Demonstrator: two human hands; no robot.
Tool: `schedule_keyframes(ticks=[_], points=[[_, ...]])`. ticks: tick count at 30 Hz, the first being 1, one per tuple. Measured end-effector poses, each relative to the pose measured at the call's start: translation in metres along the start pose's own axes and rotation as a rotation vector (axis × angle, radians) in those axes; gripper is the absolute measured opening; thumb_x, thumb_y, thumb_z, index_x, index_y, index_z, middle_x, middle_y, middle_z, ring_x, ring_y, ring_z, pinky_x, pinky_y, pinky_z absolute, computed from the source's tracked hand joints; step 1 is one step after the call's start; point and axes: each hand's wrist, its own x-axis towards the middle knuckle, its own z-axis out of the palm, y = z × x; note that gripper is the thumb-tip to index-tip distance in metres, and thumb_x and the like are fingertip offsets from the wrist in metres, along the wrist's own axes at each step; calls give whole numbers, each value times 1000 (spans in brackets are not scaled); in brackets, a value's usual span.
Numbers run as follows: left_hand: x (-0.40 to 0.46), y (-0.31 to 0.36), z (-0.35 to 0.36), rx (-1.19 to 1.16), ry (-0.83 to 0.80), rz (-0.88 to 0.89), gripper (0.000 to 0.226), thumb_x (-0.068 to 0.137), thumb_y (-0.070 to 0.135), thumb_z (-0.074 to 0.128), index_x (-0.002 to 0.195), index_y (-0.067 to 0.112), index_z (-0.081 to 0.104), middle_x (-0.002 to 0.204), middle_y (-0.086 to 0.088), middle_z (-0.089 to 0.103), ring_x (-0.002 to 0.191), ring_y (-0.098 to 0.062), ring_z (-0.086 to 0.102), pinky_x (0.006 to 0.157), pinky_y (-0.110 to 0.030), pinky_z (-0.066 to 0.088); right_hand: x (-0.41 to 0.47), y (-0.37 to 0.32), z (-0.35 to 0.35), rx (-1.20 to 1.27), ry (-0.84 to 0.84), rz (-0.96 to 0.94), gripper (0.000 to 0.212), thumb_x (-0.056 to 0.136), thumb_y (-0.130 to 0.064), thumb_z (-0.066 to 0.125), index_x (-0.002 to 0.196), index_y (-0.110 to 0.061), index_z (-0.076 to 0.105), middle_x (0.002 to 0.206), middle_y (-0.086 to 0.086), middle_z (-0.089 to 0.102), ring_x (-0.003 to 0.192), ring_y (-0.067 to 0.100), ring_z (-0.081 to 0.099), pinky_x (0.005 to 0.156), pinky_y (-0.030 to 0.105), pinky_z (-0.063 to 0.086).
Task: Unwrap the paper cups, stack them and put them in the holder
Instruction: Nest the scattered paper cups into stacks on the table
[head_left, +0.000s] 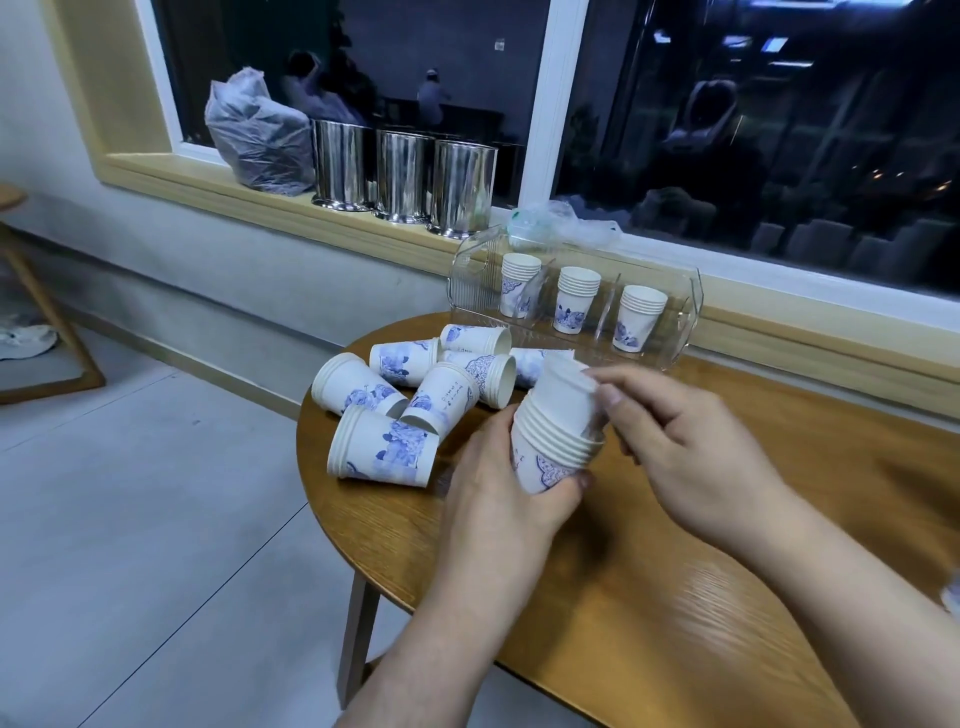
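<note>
My left hand (501, 478) grips a stack of white paper cups with blue flower print (550, 457) around its lower part, above the round wooden table (649, 597). My right hand (675, 436) pinches the top cup of that stack (563, 395) at its rim. Several small stacks of the same cups (410, 395) lie on their sides on the table's far left. Behind them stands a clear plastic holder (670, 312) with three upright stacks of cups (574, 301) in it.
On the window sill stand three shiny metal canisters (402, 174), a crumpled plastic bag (257, 140) and clear wrapping (566, 221). The table's left edge drops to a grey tiled floor (156, 519). A wooden frame (47, 332) stands at far left.
</note>
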Motion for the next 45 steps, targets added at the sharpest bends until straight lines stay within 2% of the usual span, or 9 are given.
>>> schedule_keyframes(ticks=[3,7,11,15,28,33,38,41,45], points=[[-3,10,-12,-68,58,-2,60,64,49,80,118,39,57,108,16,66,102,-2,62,89,-36,53,-3,-5,4,-14,71,-71,31,100,-26,46,120,-18,69,105,-22,65,102,-2,61,84,6,39],[-1,20,-42,-131,180,0,55,72,46,83,120,38,56,112,20,66,106,0,60,90,-28,51,1,-2,21,122,311,136,17,101,-29,53,105,-26,70,81,-20,66,71,0,57,68,18,42],[1,12,-72,-116,371,-18,57,69,52,78,118,31,59,111,16,64,106,-6,59,89,-30,51,7,-2,57,10,92,152,17,93,-19,66,109,-24,70,101,-13,69,87,-4,59,78,11,43],[-3,-8,-91,-54,431,-106,67,60,66,68,114,27,60,112,9,59,110,-14,55,96,-43,49,20,-8,97,-95,-153,97,39,91,-24,68,130,-20,62,128,-7,61,119,8,55,100,28,45],[-5,-17,-75,-161,98,-258,39,77,43,77,110,39,56,95,24,68,88,8,62,71,-21,46,17,6,114,-38,-332,76,47,84,-25,66,129,-32,54,131,-14,52,117,6,56,101,33,47],[-11,-12,-60,-206,-114,-211,40,80,40,79,114,43,56,104,26,68,95,8,63,83,-26,52,5,24,85,-186,-414,150,50,80,-47,59,128,-45,47,123,-26,52,119,8,54,101,49,46],[-12,-7,-47,-195,-203,-170,41,82,38,79,116,40,57,108,21,69,99,2,65,92,-38,55,-2,40,47,-306,-447,246,58,72,-49,65,122,-50,37,115,-14,53,99,8,57,86,35,50],[-10,-7,-41,-187,-163,-155,44,80,39,81,117,39,56,107,21,69,97,1,66,91,-40,55,-5,44,24,-233,-317,294,80,63,-50,59,135,-62,25,124,-10,49,106,10,53,92,31,45],[-7,-9,-33,-163,-133,-141,50,75,42,82,117,42,55,107,23,69,97,2,65,90,-40,55,0,38,-2,168,63,291,47,83,-18,72,117,-41,49,109,-9,64,92,14,62,72,24,49]])
